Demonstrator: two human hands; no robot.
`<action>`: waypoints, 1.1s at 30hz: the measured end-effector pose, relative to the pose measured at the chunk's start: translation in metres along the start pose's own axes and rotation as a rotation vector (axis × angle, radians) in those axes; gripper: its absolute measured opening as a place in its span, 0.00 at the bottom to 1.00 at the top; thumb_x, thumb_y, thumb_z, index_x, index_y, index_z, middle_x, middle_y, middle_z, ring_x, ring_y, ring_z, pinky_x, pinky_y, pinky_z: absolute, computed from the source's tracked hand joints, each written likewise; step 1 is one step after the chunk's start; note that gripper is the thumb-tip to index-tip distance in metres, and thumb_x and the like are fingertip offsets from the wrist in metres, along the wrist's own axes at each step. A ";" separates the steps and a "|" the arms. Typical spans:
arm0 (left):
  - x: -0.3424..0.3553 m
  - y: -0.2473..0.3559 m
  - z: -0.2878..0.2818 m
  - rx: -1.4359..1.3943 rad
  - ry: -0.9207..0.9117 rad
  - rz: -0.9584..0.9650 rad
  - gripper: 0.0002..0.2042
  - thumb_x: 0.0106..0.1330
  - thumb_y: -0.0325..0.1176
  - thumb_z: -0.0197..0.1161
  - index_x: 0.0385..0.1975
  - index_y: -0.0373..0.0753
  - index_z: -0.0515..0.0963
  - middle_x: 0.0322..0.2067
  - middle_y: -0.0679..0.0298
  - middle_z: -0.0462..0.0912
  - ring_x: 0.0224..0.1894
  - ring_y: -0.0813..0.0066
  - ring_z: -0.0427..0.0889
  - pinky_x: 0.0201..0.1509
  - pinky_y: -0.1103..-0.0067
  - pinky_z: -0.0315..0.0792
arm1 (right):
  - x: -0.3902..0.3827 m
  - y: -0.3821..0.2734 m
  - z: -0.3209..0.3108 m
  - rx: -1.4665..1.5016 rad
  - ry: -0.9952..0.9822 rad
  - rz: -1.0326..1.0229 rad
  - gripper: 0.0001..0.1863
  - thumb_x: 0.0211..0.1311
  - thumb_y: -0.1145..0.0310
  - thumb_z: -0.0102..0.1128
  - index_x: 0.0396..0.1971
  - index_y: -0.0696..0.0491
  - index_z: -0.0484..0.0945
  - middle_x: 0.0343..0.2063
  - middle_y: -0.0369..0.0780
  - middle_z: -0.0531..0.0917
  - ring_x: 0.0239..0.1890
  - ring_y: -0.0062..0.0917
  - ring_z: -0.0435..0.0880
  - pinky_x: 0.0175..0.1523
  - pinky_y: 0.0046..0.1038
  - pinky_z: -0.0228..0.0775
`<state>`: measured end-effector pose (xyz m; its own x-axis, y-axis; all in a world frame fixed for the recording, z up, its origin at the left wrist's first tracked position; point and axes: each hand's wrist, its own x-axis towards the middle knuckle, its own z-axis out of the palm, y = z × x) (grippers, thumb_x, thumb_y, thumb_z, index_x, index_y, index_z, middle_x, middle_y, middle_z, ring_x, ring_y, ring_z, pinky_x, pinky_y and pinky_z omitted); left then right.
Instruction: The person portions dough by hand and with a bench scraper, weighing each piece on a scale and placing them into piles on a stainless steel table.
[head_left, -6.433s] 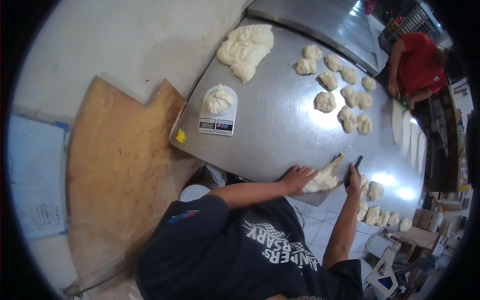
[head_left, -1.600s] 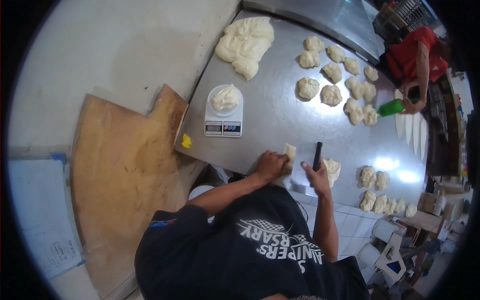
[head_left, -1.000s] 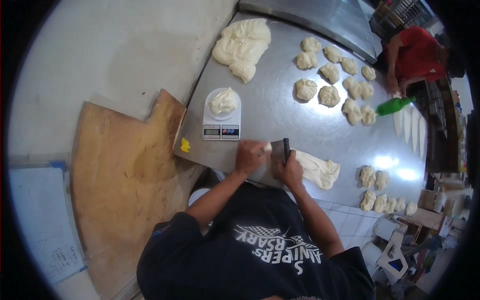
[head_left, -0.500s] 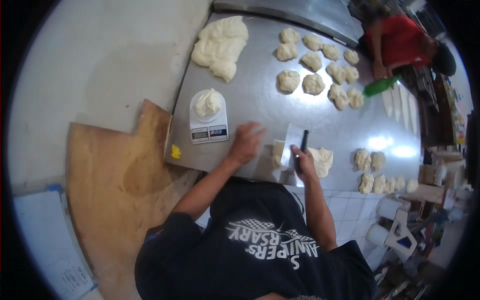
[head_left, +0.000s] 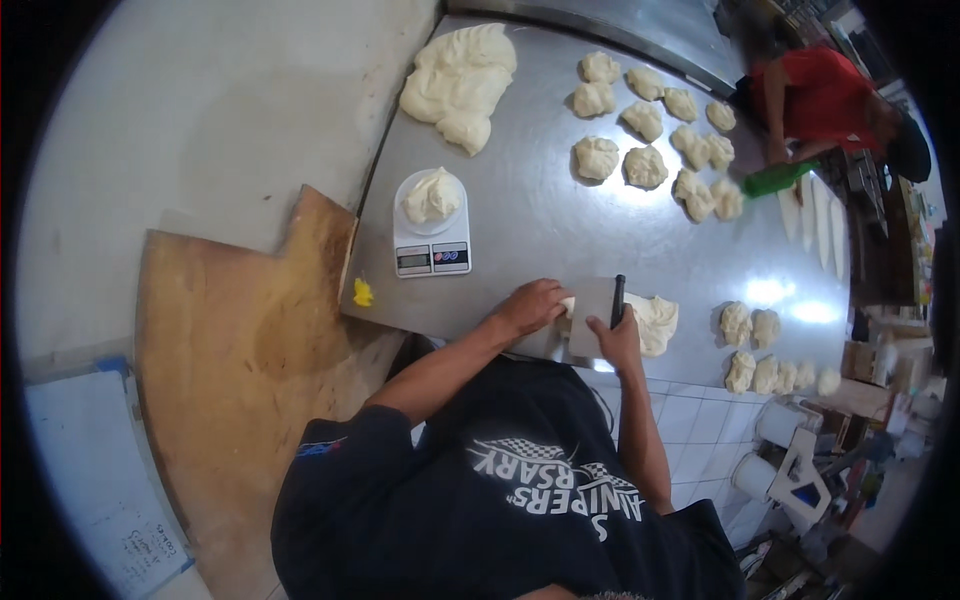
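Note:
My right hand (head_left: 619, 340) grips a dough scraper (head_left: 595, 302) with a flat metal blade and a black handle. The blade stands across a pale strip of dough (head_left: 655, 325) near the table's front edge, and the larger part of the strip lies to its right. Left of the blade, my left hand (head_left: 536, 306) has its fingers closed on the small end of that dough. Further left, a white digital scale (head_left: 431, 262) carries a lump of dough (head_left: 431, 196).
A large dough mass (head_left: 460, 82) lies at the far left of the steel table (head_left: 510, 220). Several dough lumps (head_left: 645, 168) spread over the far middle, more at the right. Across the table, a person in red (head_left: 820, 95) holds a green bottle (head_left: 780, 178) near flat dough strips (head_left: 822, 225).
My left hand has moved right and down from the scale side to the dough's end. The scraper blade has turned more upright. The whole view has shifted slightly.

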<state>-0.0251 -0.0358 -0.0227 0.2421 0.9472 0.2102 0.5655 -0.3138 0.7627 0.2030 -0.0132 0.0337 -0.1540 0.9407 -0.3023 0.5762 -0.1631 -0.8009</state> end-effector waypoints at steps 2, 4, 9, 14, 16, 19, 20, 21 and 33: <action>-0.012 0.002 -0.002 0.010 0.031 -0.053 0.14 0.65 0.32 0.63 0.49 0.38 0.84 0.36 0.55 0.83 0.42 0.53 0.84 0.48 0.64 0.79 | -0.002 -0.008 0.015 -0.146 0.037 -0.054 0.27 0.57 0.61 0.74 0.45 0.63 0.70 0.36 0.60 0.85 0.42 0.55 0.87 0.48 0.46 0.78; -0.023 0.005 -0.003 0.030 0.060 -0.118 0.13 0.65 0.32 0.64 0.48 0.39 0.85 0.35 0.56 0.82 0.40 0.53 0.84 0.47 0.64 0.79 | -0.001 -0.013 0.031 -0.328 0.019 -0.056 0.26 0.60 0.62 0.70 0.47 0.60 0.65 0.32 0.62 0.84 0.38 0.63 0.85 0.43 0.54 0.76; -0.029 0.003 -0.019 0.006 0.183 -0.179 0.13 0.65 0.30 0.66 0.49 0.39 0.85 0.38 0.55 0.84 0.39 0.52 0.84 0.46 0.66 0.80 | 0.002 -0.024 0.071 -0.399 0.063 -0.074 0.28 0.60 0.61 0.70 0.48 0.60 0.63 0.29 0.62 0.84 0.35 0.63 0.84 0.41 0.58 0.74; -0.018 0.005 -0.098 0.143 0.567 -0.329 0.21 0.66 0.32 0.66 0.60 0.42 0.79 0.42 0.55 0.85 0.46 0.54 0.84 0.55 0.64 0.77 | 0.017 -0.027 0.072 -0.390 0.014 -0.074 0.28 0.61 0.58 0.69 0.48 0.59 0.63 0.30 0.62 0.84 0.35 0.63 0.84 0.41 0.57 0.75; -0.021 -0.023 -0.152 0.453 0.554 -0.368 0.26 0.68 0.36 0.65 0.67 0.46 0.74 0.52 0.52 0.80 0.57 0.48 0.77 0.64 0.56 0.69 | 0.020 -0.024 0.071 -0.380 -0.003 -0.084 0.28 0.62 0.57 0.70 0.48 0.58 0.63 0.30 0.62 0.84 0.36 0.64 0.84 0.41 0.57 0.75; -0.018 -0.070 -0.181 0.699 0.458 -0.571 0.29 0.70 0.41 0.62 0.72 0.49 0.69 0.68 0.44 0.66 0.70 0.38 0.61 0.70 0.41 0.55 | 0.022 -0.022 0.071 -0.368 -0.021 -0.087 0.28 0.61 0.56 0.71 0.47 0.58 0.64 0.32 0.62 0.84 0.37 0.63 0.84 0.42 0.55 0.76; -0.017 -0.075 -0.183 0.750 0.439 -0.646 0.30 0.70 0.42 0.60 0.73 0.49 0.68 0.71 0.42 0.62 0.73 0.36 0.56 0.71 0.37 0.51 | 0.022 -0.022 0.071 -0.361 -0.023 -0.077 0.29 0.61 0.57 0.71 0.48 0.59 0.65 0.32 0.61 0.84 0.37 0.61 0.85 0.43 0.53 0.76; -0.014 -0.073 -0.180 0.742 0.519 -0.577 0.31 0.70 0.43 0.60 0.74 0.48 0.66 0.72 0.40 0.58 0.74 0.35 0.54 0.71 0.35 0.49 | 0.024 -0.020 0.068 -0.355 -0.017 -0.065 0.29 0.60 0.57 0.72 0.48 0.60 0.66 0.32 0.61 0.84 0.38 0.60 0.85 0.44 0.52 0.77; -0.006 0.030 0.030 0.098 0.220 -0.096 0.18 0.60 0.26 0.62 0.51 0.34 0.82 0.46 0.52 0.81 0.55 0.50 0.78 0.63 0.64 0.72 | -0.009 -0.019 0.002 0.575 -0.088 0.216 0.25 0.62 0.66 0.73 0.55 0.61 0.75 0.44 0.41 0.85 0.43 0.25 0.84 0.50 0.30 0.78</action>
<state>0.0137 -0.0530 -0.0195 0.0125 0.9611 0.2758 0.6536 -0.2166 0.7252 0.1919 -0.0186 0.0510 -0.1619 0.8445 -0.5105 0.0806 -0.5043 -0.8598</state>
